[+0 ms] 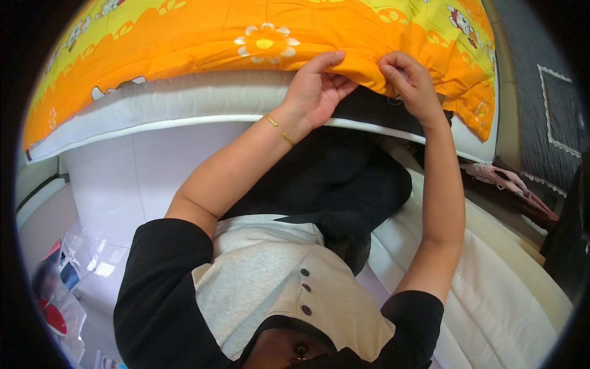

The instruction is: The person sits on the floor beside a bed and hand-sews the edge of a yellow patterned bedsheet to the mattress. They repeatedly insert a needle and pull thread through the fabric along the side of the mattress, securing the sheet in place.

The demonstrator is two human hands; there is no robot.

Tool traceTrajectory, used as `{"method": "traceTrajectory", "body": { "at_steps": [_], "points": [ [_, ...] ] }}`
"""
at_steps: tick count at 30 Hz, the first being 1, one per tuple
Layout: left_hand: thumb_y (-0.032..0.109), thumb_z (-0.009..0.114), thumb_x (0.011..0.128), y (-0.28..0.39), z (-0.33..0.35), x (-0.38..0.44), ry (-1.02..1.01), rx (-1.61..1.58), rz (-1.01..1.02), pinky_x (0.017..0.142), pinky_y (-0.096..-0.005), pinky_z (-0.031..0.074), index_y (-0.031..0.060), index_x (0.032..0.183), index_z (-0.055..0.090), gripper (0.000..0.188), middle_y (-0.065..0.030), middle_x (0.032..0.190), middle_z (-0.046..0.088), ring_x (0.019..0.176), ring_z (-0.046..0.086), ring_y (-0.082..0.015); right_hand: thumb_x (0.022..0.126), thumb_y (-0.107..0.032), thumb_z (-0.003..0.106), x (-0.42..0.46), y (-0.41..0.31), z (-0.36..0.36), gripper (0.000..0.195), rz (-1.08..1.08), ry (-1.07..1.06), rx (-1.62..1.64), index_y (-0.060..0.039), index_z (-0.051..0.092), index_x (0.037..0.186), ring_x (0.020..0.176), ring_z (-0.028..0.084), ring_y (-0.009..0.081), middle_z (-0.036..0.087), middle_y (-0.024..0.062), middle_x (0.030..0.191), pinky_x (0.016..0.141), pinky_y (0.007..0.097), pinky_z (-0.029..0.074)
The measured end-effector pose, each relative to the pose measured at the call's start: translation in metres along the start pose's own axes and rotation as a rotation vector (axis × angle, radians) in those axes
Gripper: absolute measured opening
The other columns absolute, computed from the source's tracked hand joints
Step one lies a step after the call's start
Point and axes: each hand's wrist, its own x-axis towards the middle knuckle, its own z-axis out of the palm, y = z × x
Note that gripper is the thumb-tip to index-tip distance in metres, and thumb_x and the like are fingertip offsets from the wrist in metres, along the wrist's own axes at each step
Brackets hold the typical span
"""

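An orange and yellow printed bed cover [203, 46] with flowers and cartoon figures lies over a white mattress [184, 94]. At its near edge, my left hand [318, 85] has its thumb on top of the fabric and its fingers beneath, pinching the hem. My right hand [408, 83] is to the right at the same edge, thumb and index finger pinched together. A thin thread [394, 100] hangs in a loop under the right fingers; whether they also hold a needle cannot be seen. The cloth between the two hands is bunched.
My black-clad legs [322, 170] are against the mattress. A white padded cushion or mattress [488, 276] lies at the lower right, pink shoes [511, 184] beyond it. Dark fabric with lace trim [560, 110] is at the far right. A clear plastic container [87, 258] stands at the lower left.
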Motion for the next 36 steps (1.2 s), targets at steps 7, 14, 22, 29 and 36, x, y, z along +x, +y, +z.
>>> {"method": "traceTrajectory", "body": {
  "at_steps": [7, 14, 22, 29, 36],
  "points": [
    [0.017, 0.061, 0.089, 0.000, -0.004, -0.003, -0.050, 0.079, 0.021, 0.096, -0.0355, 0.046, 0.0048, 0.116, 0.054, 0.031, -0.0096, 0.111, 0.060, 0.105, 0.058, -0.0208, 0.092, -0.017, 0.057, -0.005, 0.001, 0.005, 0.015, 0.083, 0.028, 0.121, -0.0023, 0.061, 0.094, 0.073, 0.051, 0.0080, 0.057, -0.0003, 0.081, 0.065, 0.0209, 0.041],
    [0.015, 0.058, 0.090, 0.005, -0.006, -0.002, -0.144, 0.115, 0.003, 0.096, -0.0350, 0.047, 0.0038, 0.117, 0.055, 0.029, -0.0081, 0.113, 0.060, 0.105, 0.059, -0.0196, 0.092, -0.012, 0.057, -0.005, -0.003, 0.023, 0.016, -0.113, 0.188, 0.173, -0.0045, 0.064, 0.104, 0.076, 0.052, 0.0092, 0.058, 0.0005, 0.086, 0.068, 0.0207, 0.041],
    [0.016, 0.058, 0.092, 0.002, -0.020, 0.006, -0.172, 0.066, -0.022, 0.097, -0.0343, 0.046, 0.0022, 0.118, 0.055, 0.030, -0.0079, 0.114, 0.060, 0.106, 0.058, -0.0191, 0.093, -0.012, 0.056, -0.001, -0.005, 0.031, 0.022, -0.174, 0.156, 0.119, -0.0045, 0.066, 0.111, 0.079, 0.053, 0.0095, 0.059, 0.0026, 0.088, 0.071, 0.0196, 0.041],
    [0.017, 0.058, 0.093, 0.001, -0.023, 0.006, -0.175, 0.042, -0.009, 0.097, -0.0345, 0.045, 0.0022, 0.119, 0.054, 0.030, -0.0078, 0.114, 0.060, 0.106, 0.057, -0.0189, 0.092, -0.011, 0.057, -0.001, 0.000, 0.043, 0.018, -0.160, 0.230, 0.135, -0.0022, 0.067, 0.104, 0.078, 0.056, 0.0111, 0.062, 0.0041, 0.085, 0.071, 0.0211, 0.042],
    [0.018, 0.058, 0.093, 0.001, -0.027, 0.010, -0.212, 0.025, -0.013, 0.098, -0.0353, 0.045, 0.0046, 0.121, 0.053, 0.031, -0.0076, 0.116, 0.059, 0.107, 0.057, -0.0190, 0.090, -0.013, 0.060, -0.002, -0.006, 0.043, 0.016, -0.140, 0.252, 0.003, -0.0024, 0.067, 0.100, 0.074, 0.059, 0.0135, 0.064, 0.0068, 0.083, 0.068, 0.0225, 0.045]
  ]
}}
